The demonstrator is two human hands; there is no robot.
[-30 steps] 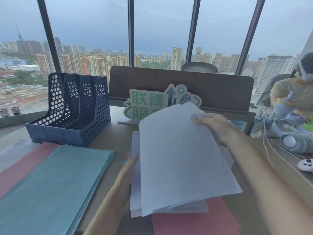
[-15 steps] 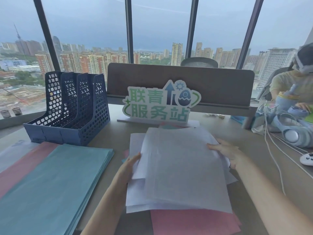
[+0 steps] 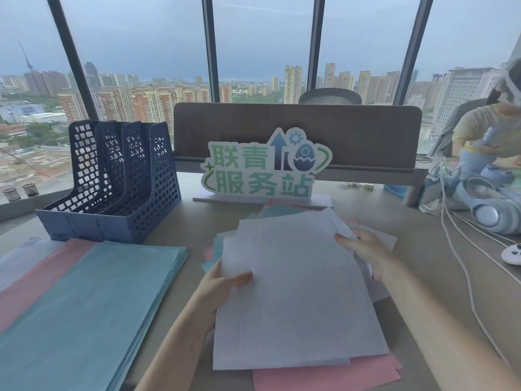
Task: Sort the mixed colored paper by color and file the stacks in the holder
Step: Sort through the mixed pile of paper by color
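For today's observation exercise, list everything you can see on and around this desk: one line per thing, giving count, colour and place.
file holder: one, dark blue mesh, empty, back left of the desk
teal stack: one, teal, front left
pink stack: one, pink, partly under the teal stack
white sheets: several, white, centre, held in both hands
mixed pile: one, pink and teal edges showing, under the white sheets
sign: one, green and white, centre back
headphones: one pair, pale blue, right edge
controller: one, white, right edge
left hand: grips the sheets' left edge
right hand: grips their right edge
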